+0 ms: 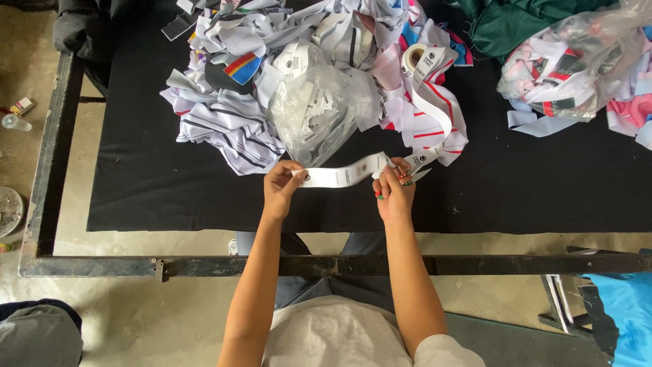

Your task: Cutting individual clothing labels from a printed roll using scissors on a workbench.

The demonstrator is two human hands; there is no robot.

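Over the black table (170, 197), the left hand (280, 187) pinches the free end of a white label tape (339, 177), drawn taut. The right hand (394, 190) is closed on scissors (409, 179) at the tape's other end, nearer the roll (415, 58), apparently so a label can be cut.

A garment workshop: black-covered worktable (170, 197), heaped fabric collar pieces (231, 115), label tape roll (415, 58), bare concrete floor (136, 319).

White label strip (343, 177), black tablecloth (170, 183)
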